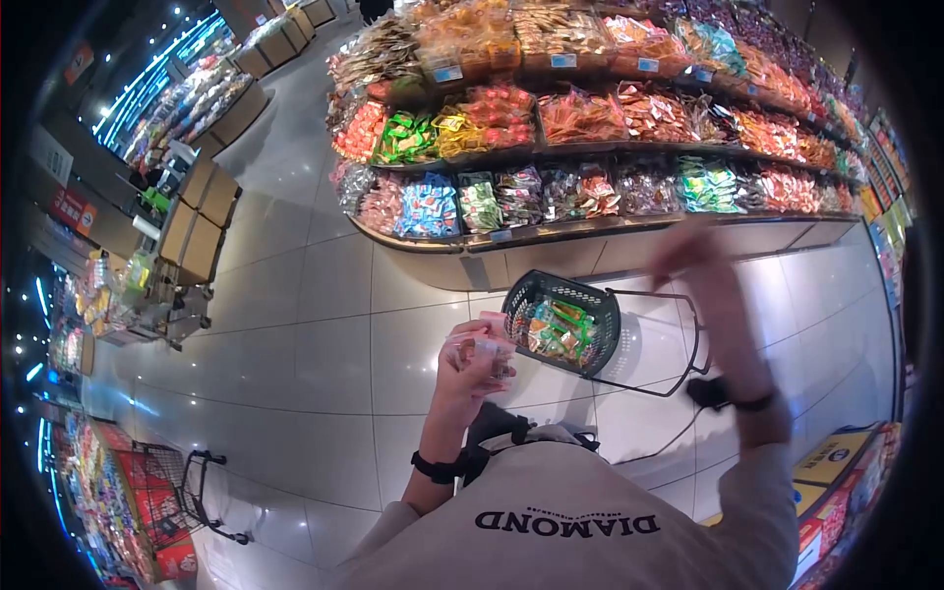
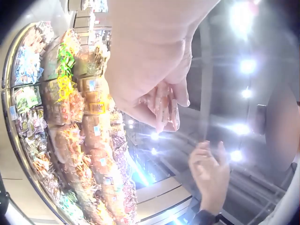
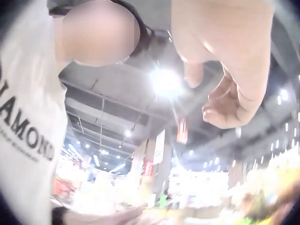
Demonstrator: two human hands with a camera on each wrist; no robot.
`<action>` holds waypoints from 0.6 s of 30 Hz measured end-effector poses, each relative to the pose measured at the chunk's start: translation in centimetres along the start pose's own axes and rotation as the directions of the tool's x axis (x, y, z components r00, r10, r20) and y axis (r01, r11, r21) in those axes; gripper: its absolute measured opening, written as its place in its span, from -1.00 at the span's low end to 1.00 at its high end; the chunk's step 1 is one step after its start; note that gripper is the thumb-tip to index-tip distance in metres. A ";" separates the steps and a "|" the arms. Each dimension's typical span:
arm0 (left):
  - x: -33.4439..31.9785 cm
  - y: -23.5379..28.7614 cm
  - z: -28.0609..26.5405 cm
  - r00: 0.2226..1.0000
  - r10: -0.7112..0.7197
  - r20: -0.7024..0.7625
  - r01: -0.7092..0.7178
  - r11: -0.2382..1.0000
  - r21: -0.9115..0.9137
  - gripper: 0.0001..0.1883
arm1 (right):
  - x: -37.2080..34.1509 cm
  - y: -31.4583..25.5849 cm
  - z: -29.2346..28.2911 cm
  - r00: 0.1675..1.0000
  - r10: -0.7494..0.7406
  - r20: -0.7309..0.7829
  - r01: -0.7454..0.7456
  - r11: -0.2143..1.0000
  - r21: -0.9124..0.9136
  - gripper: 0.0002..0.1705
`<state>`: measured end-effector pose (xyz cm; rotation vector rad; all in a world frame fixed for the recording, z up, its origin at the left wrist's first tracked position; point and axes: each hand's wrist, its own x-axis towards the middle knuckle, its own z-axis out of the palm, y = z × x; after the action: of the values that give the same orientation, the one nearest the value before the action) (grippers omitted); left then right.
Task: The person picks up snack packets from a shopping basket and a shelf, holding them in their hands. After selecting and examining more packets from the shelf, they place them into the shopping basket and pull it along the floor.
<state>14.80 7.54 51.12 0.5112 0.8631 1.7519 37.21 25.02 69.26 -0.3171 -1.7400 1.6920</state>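
My left hand (image 1: 470, 366), raised in front of the shirt, holds some small clear-and-pink wrapped packets (image 1: 495, 356). In the left wrist view its fingers curl round these see-through packets (image 2: 164, 107). Blurred in the head view, my right hand (image 1: 686, 254) hovers between the basket's handle and the snack display. The right wrist view shows that hand (image 3: 229, 89) with loosely bent fingers and nothing in them. Below and between the hands, a dark green shopping basket (image 1: 611, 329) stands on the floor, with green and orange packets (image 1: 560, 332) inside.
A long tiered display (image 1: 551, 239) of bagged snacks curves along the far side. The basket's long handle (image 1: 700, 339) extends right over the tiles. A shopping cart (image 1: 187, 487) stands at lower left, boxes (image 1: 836, 457) at lower right, and brown counters (image 1: 202, 211) to the left.
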 end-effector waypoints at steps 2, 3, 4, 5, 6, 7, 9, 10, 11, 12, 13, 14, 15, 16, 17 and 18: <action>0.6 1.7 -2.1 1.000 -0.019 -0.017 0.019 1.000 0.006 -0.37 | 0.5 7.7 6.1 0.963 0.256 0.089 -0.242 0.959 -0.148 -0.58; 0.8 2.4 -3.4 1.000 -0.019 -0.017 0.019 1.000 -0.007 -0.37 | 1.1 10.0 8.6 0.938 0.333 0.098 -0.316 0.936 -0.157 -0.56; 1.1 3.1 -4.9 0.999 -0.024 -0.028 0.025 1.000 0.001 -0.37 | 1.9 12.1 10.9 0.907 0.408 0.107 -0.387 0.906 -0.168 -0.55; 1.4 4.0 -6.5 0.999 -0.029 -0.042 0.030 0.999 0.013 -0.36 | 2.6 14.3 12.9 0.903 0.415 0.111 -0.393 0.903 -0.176 -0.55; 1.7 5.1 -8.3 0.998 -0.031 -0.057 0.033 0.999 0.028 -0.36 | 3.7 16.5 15.0 0.905 0.412 0.101 -0.397 0.906 -0.144 -0.56; 2.2 5.5 -10.6 0.999 0.019 -0.036 -0.018 0.999 0.049 -0.37 | 5.3 18.4 16.7 0.909 0.405 0.095 -0.394 0.912 -0.116 -0.57; 2.7 7.7 -14.5 0.995 -0.010 -0.103 0.019 0.996 0.088 -0.38 | 8.0 21.4 20.1 0.880 0.461 0.114 -0.453 0.887 -0.089 -0.60; 2.6 8.6 -16.3 0.986 -0.051 -0.161 0.072 0.989 0.126 -0.39 | 8.9 22.2 21.7 0.849 0.516 0.117 -0.513 0.857 -0.058 -0.62; 3.0 8.4 -18.8 0.985 0.073 -0.158 -0.047 0.986 0.162 -0.45 | 10.2 22.5 23.1 0.791 0.604 0.098 -0.590 0.796 -0.135 -0.71; 3.1 9.4 -19.8 0.985 0.068 -0.156 -0.044 0.987 0.157 -0.45 | 11.2 23.0 24.2 0.789 0.607 0.093 -0.594 0.793 -0.138 -0.71; 3.2 10.6 -20.7 0.970 0.059 -0.235 -0.031 0.992 0.121 -0.53 | 12.1 23.7 25.3 0.872 0.484 0.066 -0.474 0.871 -0.124 -0.74; 3.4 11.7 -21.7 0.949 0.047 -0.313 -0.021 0.996 0.085 -0.61 | 13.2 24.4 26.3 0.936 0.350 0.038 -0.344 0.932 -0.114 -0.78; 3.4 12.7 -22.9 0.940 -0.019 -0.340 0.036 0.999 0.041 -0.64 | 14.5 24.1 27.3 0.977 0.207 0.052 -0.179 0.928 -0.328 -0.85; 3.6 13.4 -24.3 0.938 -0.027 -0.346 0.042 0.998 0.037 -0.64 | 15.4 24.7 28.1 0.975 0.217 0.053 -0.188 0.926 -0.327 -0.85; 3.9 13.7 -25.8 0.943 -0.074 -0.324 0.046 0.995 -0.092 -0.62 | 16.1 25.6 28.8 0.981 0.070 0.180 0.012 0.907 -0.421 -0.85; 4.3 14.3 -26.7 0.947 -0.117 -0.298 0.051 0.974 -0.222 -0.61 | 16.9 26.4 29.3 0.945 -0.060 0.320 0.217 0.849 -0.482 -0.84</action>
<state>-14.30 1.05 44.45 0.0557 0.8859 1.8461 -0.64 15.50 51.42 -0.1660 -2.3728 1.1872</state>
